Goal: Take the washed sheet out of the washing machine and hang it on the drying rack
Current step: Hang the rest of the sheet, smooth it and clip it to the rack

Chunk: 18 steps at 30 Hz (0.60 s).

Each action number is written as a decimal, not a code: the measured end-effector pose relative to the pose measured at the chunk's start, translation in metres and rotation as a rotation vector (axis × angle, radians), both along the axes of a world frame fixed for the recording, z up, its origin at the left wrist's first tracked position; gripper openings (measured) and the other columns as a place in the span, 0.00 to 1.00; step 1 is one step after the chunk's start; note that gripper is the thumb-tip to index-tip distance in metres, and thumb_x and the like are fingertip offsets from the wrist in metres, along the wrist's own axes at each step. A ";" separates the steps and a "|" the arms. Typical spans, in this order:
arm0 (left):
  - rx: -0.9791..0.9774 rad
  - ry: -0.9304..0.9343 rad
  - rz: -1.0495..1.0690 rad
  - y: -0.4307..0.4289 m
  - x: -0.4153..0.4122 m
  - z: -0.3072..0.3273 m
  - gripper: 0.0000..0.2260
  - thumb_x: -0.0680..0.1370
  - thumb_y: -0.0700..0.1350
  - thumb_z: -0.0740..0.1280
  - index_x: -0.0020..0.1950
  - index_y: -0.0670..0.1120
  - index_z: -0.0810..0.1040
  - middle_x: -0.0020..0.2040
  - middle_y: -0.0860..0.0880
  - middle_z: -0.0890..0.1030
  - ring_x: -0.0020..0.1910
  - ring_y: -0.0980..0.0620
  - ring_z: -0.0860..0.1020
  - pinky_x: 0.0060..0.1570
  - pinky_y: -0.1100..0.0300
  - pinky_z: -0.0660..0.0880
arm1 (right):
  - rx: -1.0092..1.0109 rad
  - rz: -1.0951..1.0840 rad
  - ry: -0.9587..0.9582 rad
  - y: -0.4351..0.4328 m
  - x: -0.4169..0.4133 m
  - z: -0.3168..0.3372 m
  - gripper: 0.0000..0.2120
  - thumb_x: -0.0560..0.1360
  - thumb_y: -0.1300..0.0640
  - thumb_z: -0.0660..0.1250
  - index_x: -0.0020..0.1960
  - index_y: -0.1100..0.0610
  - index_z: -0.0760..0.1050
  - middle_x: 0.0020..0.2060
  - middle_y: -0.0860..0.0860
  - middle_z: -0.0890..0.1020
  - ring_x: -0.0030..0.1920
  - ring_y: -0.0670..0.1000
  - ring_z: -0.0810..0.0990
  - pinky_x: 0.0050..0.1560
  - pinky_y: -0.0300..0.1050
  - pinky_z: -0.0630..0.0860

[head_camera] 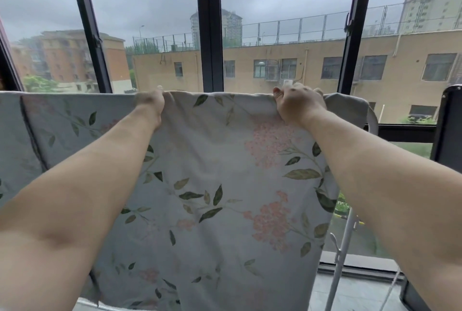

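**Grey Light at the Windows**

Overcast light is coming through tall dark-framed glass windows (210, 35) at twelve o'clock. A long tan flat-roofed building (312, 65) is showing beyond at two o'clock; grey floor tiles (362, 295) are lying at five o'clock.

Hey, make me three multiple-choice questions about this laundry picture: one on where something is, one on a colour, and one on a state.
1. Where do the left hand and right hand hold the sheet?
A. its bottom hem
B. its top edge
C. its middle

2. What colour are the sheet's printed flowers?
A. blue
B. yellow
C. pink

3. How is the sheet?
A. hanging down, spread out
B. bundled in a ball
C. flat on the floor

Answers:
1 B, both hands grip the upper fold.
2 C, the flower clusters on the pale cloth are pink.
3 A, it drapes downward in front of the window.
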<state>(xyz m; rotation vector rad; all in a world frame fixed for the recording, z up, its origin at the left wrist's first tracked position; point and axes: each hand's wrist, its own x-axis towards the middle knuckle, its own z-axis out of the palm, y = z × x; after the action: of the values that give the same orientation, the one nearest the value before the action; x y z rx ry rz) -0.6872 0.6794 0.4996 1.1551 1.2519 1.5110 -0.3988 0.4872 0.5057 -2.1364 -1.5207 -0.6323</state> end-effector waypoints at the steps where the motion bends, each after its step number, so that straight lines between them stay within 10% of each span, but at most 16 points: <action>1: -0.019 0.008 0.023 0.001 0.000 0.001 0.29 0.66 0.57 0.66 0.63 0.45 0.79 0.60 0.47 0.82 0.53 0.46 0.81 0.57 0.51 0.79 | 0.001 0.006 0.010 -0.001 0.002 0.000 0.26 0.84 0.43 0.44 0.67 0.59 0.70 0.63 0.59 0.76 0.63 0.60 0.74 0.65 0.58 0.64; 5: 0.040 0.070 0.100 -0.026 0.013 0.020 0.10 0.73 0.48 0.70 0.51 0.45 0.85 0.53 0.44 0.83 0.48 0.46 0.81 0.51 0.54 0.80 | -0.003 -0.010 -0.004 -0.007 0.011 0.001 0.26 0.84 0.43 0.43 0.66 0.56 0.72 0.60 0.59 0.79 0.60 0.59 0.76 0.63 0.57 0.64; 18: 0.017 0.686 0.326 -0.018 0.024 0.029 0.19 0.74 0.43 0.66 0.62 0.34 0.76 0.63 0.36 0.79 0.60 0.38 0.79 0.60 0.50 0.77 | -0.044 -0.071 0.144 0.005 0.012 0.015 0.25 0.83 0.46 0.46 0.61 0.58 0.77 0.59 0.58 0.80 0.58 0.59 0.76 0.62 0.56 0.65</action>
<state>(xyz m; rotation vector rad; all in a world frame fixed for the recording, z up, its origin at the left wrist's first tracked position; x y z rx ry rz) -0.6629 0.6615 0.5282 1.6153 1.9624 1.3895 -0.3872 0.4923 0.5209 -2.2263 -1.3996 -0.4616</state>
